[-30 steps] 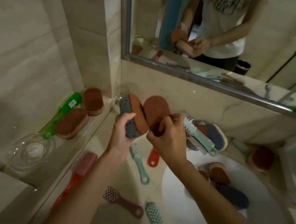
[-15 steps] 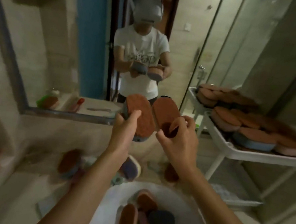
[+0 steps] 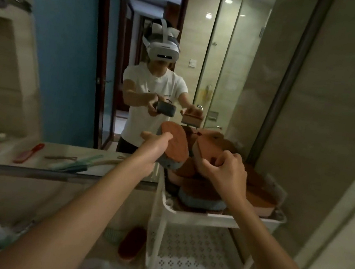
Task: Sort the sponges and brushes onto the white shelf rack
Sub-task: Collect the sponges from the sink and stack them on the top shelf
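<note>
Drawn up to the white shelf rack [image 3: 194,216] since half a second ago, with both sponges now raised over its top tier rather than in front of the mirror [image 3: 66,71]. Gripping a brown-topped, blue-based sponge [image 3: 174,144] in the left hand [image 3: 152,151], thumb pressed on the brown face, remaining fingers hidden behind it. Pinching a second brown sponge [image 3: 210,145] in the right hand [image 3: 227,171], fingers [image 3: 226,159] curled round its near edge. Held tilted, side by side. Heaped on the top tier beneath, many more sponges [image 3: 201,198]. Lying on the surface left of the rack, one blurred brown sponge [image 3: 131,243].
</note>
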Tool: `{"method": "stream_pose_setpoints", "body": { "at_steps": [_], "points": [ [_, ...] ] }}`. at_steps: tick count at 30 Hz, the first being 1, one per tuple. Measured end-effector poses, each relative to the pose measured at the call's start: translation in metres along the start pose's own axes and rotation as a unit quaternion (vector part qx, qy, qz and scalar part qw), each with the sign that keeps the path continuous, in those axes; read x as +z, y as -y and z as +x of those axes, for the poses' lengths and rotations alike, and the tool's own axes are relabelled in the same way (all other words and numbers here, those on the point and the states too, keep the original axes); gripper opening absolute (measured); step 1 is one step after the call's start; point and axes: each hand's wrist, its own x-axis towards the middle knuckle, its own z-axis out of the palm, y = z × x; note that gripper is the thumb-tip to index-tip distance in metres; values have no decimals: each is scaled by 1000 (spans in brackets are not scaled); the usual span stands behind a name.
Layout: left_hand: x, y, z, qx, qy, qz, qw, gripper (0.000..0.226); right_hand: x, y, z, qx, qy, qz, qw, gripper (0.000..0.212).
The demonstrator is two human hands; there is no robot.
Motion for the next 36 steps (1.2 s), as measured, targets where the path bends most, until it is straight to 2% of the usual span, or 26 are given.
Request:
{"method": "stream_pose_setpoints", "body": {
  "at_steps": [4,13,15,18,21,23,26,36],
  "points": [
    [27,-3,18,-3,22,38,999,76,-2,-25,27,27,17,2,999,32],
    [36,17,47,-31,36,95,994,52,10,-40,37,43,50,17,998,31],
    [37,20,50,-26,32,91,995,58,14,-40,37,44,46,12,998,31],
    [40,23,51,-13,11,110,994,80,18,-39,36,40,37,6,998,32],
    [41,23,50,1,11,187,982,89,20,-37,36,39,29,-10,999,35],
    [41,23,48,13,16,265,964,85,19,-36,36,41,34,-17,998,35],
    [40,24,49,34,26,309,950,71,18,-35,37,47,46,-20,998,34],
    [30,29,53,40,52,276,959,48,20,-34,37,57,37,-10,998,34]
  ]
}}
